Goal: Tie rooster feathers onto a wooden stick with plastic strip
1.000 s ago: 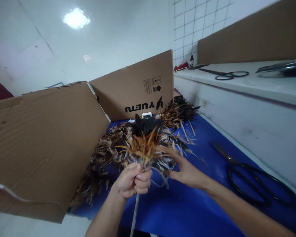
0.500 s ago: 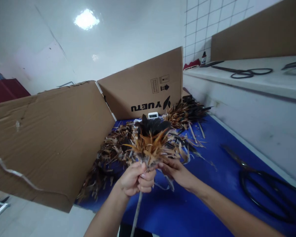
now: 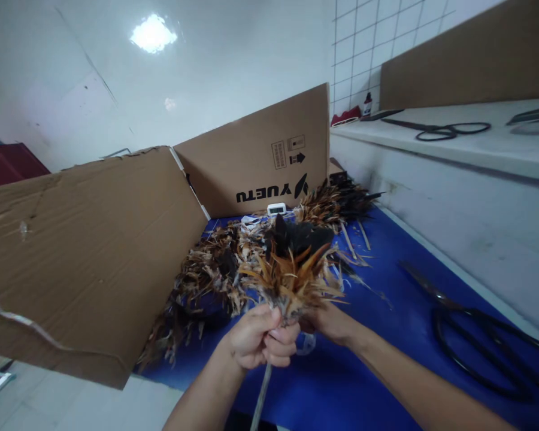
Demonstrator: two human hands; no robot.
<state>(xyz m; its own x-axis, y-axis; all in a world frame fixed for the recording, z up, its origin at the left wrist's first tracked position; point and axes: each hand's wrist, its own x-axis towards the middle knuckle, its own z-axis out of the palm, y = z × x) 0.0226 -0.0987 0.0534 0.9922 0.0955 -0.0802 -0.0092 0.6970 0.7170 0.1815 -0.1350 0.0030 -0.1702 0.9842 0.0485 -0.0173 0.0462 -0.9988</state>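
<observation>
My left hand (image 3: 267, 338) is closed around the stick (image 3: 262, 395) of a feather duster, just below its feathers. The feather head (image 3: 291, 269) spreads upward, with orange-brown feathers low down and black ones at the top. Close behind its base is my right hand (image 3: 330, 323), fingers curled in under the feathers. Those fingertips are hidden, so what they hold does not show. Loose brown and black feathers (image 3: 211, 263) lie heaped on the blue table (image 3: 341, 383), left of and beyond the duster.
Large black-handled scissors (image 3: 471, 329) lie at the table's right. Cardboard panels (image 3: 85, 257) stand along the left and back. A small white digital display (image 3: 276, 209) sits by the back panel, with a feather bundle (image 3: 336, 200) to its right. Another pair of scissors (image 3: 449, 130) rests on the white ledge.
Both hands and the duster have shifted slightly right, and the feather head has turned and leans more to the right. My right fingers have moved in behind the feathers' base.
</observation>
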